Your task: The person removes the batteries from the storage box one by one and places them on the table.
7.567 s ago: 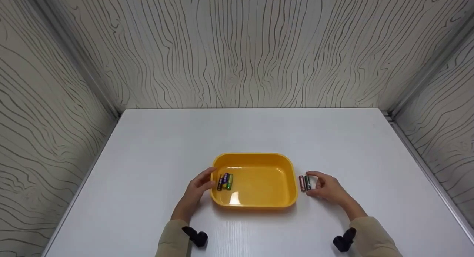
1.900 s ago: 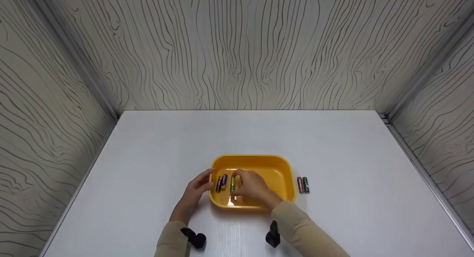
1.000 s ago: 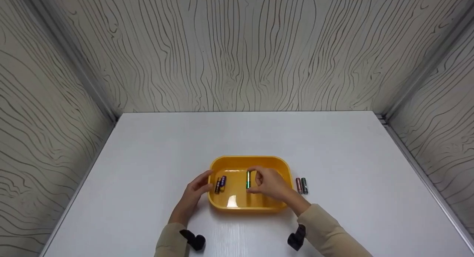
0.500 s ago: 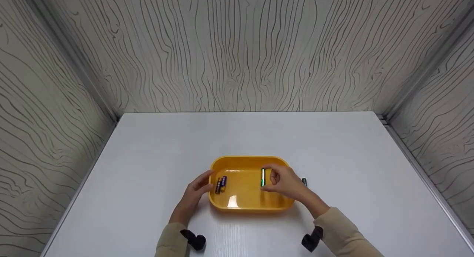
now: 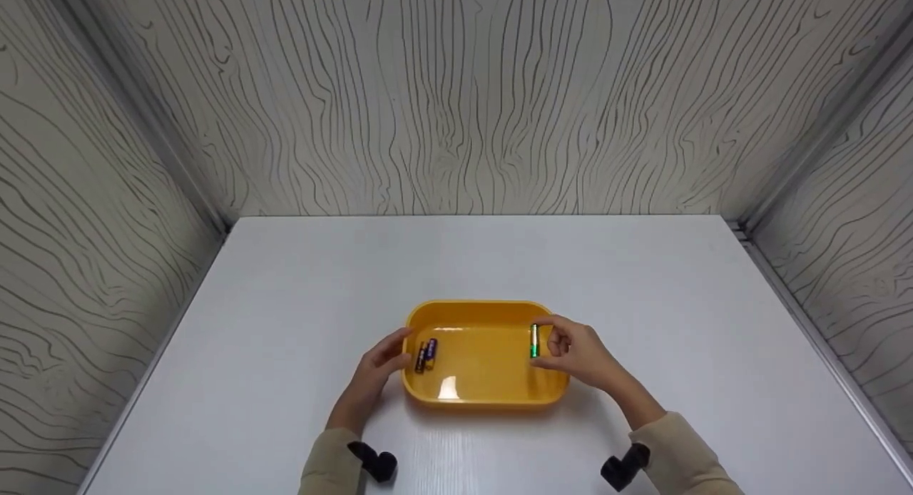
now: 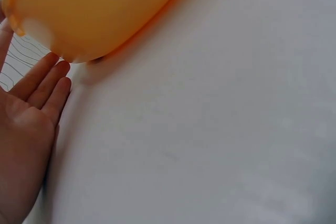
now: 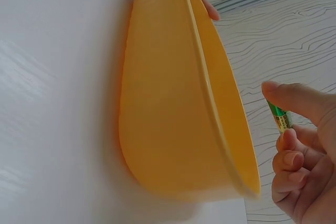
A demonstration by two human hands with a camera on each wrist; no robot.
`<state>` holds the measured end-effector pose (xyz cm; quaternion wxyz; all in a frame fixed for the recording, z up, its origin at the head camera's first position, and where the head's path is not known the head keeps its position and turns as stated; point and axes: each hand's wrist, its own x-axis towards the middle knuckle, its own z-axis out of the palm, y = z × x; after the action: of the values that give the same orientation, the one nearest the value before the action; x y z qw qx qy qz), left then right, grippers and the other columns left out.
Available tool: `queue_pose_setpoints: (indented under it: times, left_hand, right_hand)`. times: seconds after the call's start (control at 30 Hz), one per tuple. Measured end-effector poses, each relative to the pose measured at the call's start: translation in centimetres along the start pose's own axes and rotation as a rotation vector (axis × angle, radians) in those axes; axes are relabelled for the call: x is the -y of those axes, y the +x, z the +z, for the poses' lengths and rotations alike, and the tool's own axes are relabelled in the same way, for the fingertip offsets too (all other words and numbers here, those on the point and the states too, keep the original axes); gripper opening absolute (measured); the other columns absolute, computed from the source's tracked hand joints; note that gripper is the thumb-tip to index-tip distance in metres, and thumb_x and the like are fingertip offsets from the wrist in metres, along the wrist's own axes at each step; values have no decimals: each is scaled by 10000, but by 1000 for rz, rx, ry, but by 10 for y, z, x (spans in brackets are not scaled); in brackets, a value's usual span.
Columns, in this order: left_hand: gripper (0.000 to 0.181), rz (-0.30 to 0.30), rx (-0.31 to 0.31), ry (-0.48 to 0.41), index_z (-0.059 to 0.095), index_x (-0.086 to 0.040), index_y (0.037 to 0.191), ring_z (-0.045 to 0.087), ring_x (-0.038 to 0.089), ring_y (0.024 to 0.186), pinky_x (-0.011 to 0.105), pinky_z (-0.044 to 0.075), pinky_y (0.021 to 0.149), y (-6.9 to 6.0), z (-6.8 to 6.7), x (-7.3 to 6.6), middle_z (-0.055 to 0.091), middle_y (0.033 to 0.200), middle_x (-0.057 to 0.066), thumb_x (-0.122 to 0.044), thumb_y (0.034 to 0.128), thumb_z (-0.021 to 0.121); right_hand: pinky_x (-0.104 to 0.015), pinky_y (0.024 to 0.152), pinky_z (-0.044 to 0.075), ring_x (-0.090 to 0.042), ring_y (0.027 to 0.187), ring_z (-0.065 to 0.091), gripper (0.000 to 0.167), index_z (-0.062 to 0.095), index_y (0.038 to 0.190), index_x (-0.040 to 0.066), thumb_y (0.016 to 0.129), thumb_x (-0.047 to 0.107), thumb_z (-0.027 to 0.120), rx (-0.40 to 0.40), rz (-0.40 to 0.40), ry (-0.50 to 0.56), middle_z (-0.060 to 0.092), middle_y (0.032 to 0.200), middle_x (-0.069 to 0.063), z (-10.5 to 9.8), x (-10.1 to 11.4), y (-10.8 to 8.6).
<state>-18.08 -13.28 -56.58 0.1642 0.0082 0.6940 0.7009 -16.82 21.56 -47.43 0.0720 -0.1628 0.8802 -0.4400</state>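
Between thumb and index finger, my right hand (image 5: 588,356) pinches a small green and gold battery (image 5: 535,341) by its two ends, above the right end of a yellow plastic tub (image 5: 485,404). The right wrist view shows the battery (image 7: 280,116) raised beyond the tub rim, the other fingers bent. My left hand (image 5: 376,363) rests at the tub's left end, thumb and index tips on the rim. Its other fingers (image 6: 47,85) lie straight by the outer wall in the left wrist view. In the tub's left side lie a black battery (image 5: 419,359) and a purple one (image 5: 431,349), side by side.
The tub stands near the front middle of a white table (image 5: 321,267). Wood-patterned panels (image 5: 456,103) rise behind and on both sides. A black device (image 5: 624,466) is strapped at each wrist.
My right hand picked the green battery from the others in the tub and carried it right. The red and dark green batteries seen right of the tub are now hidden behind that hand.
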Motion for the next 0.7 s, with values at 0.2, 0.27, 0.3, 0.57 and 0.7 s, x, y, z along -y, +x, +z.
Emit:
queue_pose_setpoints:
  times: [0.2,0.27,0.3,0.57,0.7]
  left_hand:
    - [545,21,3,-15,488,-210,1413,277,279,1495,530,154,1246,1,-1,1,370,1570,39,-324,904,644]
    - [544,23,3,-5,486,-213,1414,277,276,1495,529,159,1244,1,-1,2,373,1569,37,-329,906,641]
    - [542,23,3,-7,487,-211,1414,273,276,1497,527,158,1245,1,-1,2,373,1569,37,-324,907,640]
    - [547,23,8,9,482,-224,1417,255,278,1504,550,139,1241,1,1,1,371,1570,31,-351,908,637]
    - [546,25,6,8,481,-220,1418,257,277,1503,551,140,1241,1,1,1,375,1568,32,-350,910,635]
  right_hand:
    - [-126,497,422,16,561,421,573,552,1256,-20,777,187,790,2,20,48,500,716,8,-11,-8,-5]
    - [-131,478,434,12,550,425,577,541,1261,-31,784,185,784,3,25,61,490,721,11,-15,-12,-7]
    - [-135,477,439,8,550,427,580,536,1262,-37,787,185,782,1,25,63,490,725,10,-18,-14,-8]
    - [-138,546,436,7,610,439,588,535,1271,-34,785,183,784,-40,49,62,514,752,8,-31,-32,-17]
    - [-133,553,420,17,616,429,596,532,1276,-42,783,179,783,-56,47,52,507,744,28,-36,-41,-22]
